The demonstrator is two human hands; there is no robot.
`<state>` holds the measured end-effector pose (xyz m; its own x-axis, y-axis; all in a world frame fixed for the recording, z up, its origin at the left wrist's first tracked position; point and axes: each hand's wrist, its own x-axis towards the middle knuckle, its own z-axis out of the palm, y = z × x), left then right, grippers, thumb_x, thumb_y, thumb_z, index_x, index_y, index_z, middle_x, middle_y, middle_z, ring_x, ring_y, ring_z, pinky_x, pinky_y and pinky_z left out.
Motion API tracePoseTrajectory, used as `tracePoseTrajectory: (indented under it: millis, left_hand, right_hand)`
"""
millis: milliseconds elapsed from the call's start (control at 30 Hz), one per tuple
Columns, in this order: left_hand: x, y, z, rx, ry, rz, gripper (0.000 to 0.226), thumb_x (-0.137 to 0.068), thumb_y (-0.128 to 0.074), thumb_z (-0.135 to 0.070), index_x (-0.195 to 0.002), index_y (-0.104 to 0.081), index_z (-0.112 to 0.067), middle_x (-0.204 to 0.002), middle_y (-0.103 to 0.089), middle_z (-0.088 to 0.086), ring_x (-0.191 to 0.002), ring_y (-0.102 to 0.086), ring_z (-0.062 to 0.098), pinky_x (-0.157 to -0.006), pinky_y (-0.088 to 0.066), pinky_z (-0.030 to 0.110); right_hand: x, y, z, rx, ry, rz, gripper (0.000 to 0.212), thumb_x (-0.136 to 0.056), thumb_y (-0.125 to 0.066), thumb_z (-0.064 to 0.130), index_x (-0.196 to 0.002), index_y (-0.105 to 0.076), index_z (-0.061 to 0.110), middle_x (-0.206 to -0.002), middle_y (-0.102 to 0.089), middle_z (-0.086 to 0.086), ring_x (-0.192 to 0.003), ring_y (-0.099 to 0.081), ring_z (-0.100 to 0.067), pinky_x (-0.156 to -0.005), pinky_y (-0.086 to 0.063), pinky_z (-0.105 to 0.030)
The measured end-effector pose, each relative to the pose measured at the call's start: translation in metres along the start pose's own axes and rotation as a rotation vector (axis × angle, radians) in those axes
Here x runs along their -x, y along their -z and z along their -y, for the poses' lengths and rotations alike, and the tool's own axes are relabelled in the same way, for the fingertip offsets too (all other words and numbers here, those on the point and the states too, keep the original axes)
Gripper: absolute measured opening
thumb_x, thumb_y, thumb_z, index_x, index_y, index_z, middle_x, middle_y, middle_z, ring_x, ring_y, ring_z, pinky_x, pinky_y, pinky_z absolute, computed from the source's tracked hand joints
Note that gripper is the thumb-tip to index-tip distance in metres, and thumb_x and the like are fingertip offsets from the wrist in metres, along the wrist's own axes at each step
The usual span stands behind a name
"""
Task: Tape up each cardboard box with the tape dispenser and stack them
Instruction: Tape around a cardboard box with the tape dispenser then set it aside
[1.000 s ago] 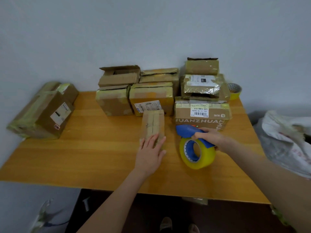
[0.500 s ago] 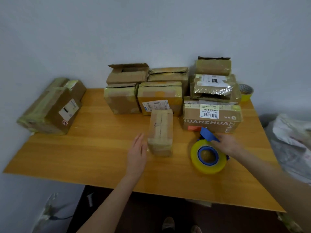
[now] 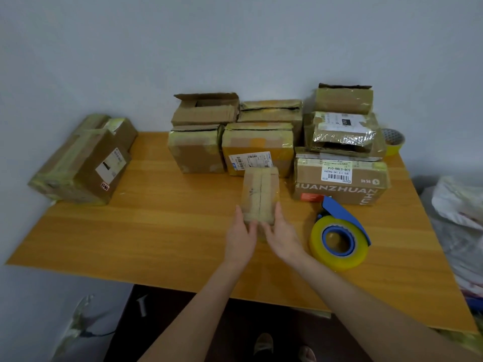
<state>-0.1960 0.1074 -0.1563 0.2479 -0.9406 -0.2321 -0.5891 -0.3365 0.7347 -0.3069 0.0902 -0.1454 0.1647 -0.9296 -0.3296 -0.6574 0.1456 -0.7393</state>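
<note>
roughly ten cardboard boxes (image 3: 260, 190); one tape dispenser (image 3: 346, 218); one tape roll (image 3: 392, 142); two hands (image 3: 239, 239)

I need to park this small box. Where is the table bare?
Bare wood lies between the taped boxes at the left edge and the small box, running to the front edge. A smaller patch sits right of the tape dispenser. The back row of boxes, up to the tape roll, is crowded.

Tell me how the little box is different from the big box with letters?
The little box is narrow; the lettered box is much wider. The left hand and right hand touch the little box's sides; the lettered box is untouched, with other boxes stacked on it. The lettered box bears a white barcode label; the little box's top shows none. Both are brown cardboard on the wooden table.
</note>
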Motion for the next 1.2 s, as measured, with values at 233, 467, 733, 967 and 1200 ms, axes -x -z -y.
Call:
tracePoseTrajectory:
  millis: [233,467,733,967,1200]
  left_hand:
    - [-0.011,0.022,0.024,0.224,0.115,-0.084,0.044,-0.096,-0.054,-0.036,-0.134,-0.052,-0.013,-0.125,-0.061,-0.001,-0.106,-0.057,0.011,-0.082,-0.044,0.017]
    - [-0.012,0.019,0.025,0.246,0.100,-0.149,0.018,-0.089,-0.065,-0.035,-0.102,-0.058,-0.025,-0.083,-0.063,-0.010,-0.075,-0.061,0.005,-0.055,-0.042,0.013]
    - [-0.022,0.018,0.030,0.173,0.110,-0.112,0.019,-0.082,-0.073,-0.032,-0.089,-0.056,-0.028,-0.082,-0.067,-0.007,-0.076,-0.065,0.010,-0.068,-0.055,0.027]
    - [-0.023,0.019,0.031,0.084,0.026,-0.111,0.029,-0.081,-0.074,-0.027,-0.104,-0.059,-0.020,-0.080,-0.064,-0.005,-0.076,-0.062,0.007,-0.059,-0.041,0.014]
    - [-0.027,0.016,0.015,-0.298,-0.087,0.006,0.056,-0.076,-0.073,-0.050,-0.109,-0.043,-0.017,-0.084,-0.053,-0.010,-0.073,-0.054,0.010,-0.050,-0.035,0.016]
  right_hand:
    - [-0.006,0.025,-0.013,-0.047,-0.040,-0.089,0.072,-0.096,-0.053,0.046,-0.153,-0.020,0.018,-0.138,-0.052,-0.007,-0.117,-0.056,-0.023,-0.095,-0.051,-0.039]
    - [-0.004,0.026,-0.019,-0.015,-0.023,-0.130,0.059,-0.092,-0.060,0.044,-0.142,-0.042,0.018,-0.091,-0.065,0.002,-0.081,-0.064,-0.014,-0.066,-0.056,-0.028]
    - [-0.011,0.020,-0.019,0.031,-0.015,-0.167,0.061,-0.088,-0.070,0.026,-0.143,-0.044,0.019,-0.086,-0.069,0.002,-0.077,-0.067,-0.011,-0.069,-0.057,-0.025]
    - [-0.016,0.016,-0.024,0.232,0.077,-0.179,0.063,-0.089,-0.068,0.028,-0.146,-0.040,0.027,-0.094,-0.070,0.002,-0.085,-0.065,-0.015,-0.078,-0.058,-0.031]
    - [-0.024,0.020,-0.017,0.582,0.141,-0.107,0.051,-0.083,-0.067,0.051,-0.118,-0.038,0.027,-0.096,-0.066,0.003,-0.073,-0.058,-0.018,-0.058,-0.050,-0.029]
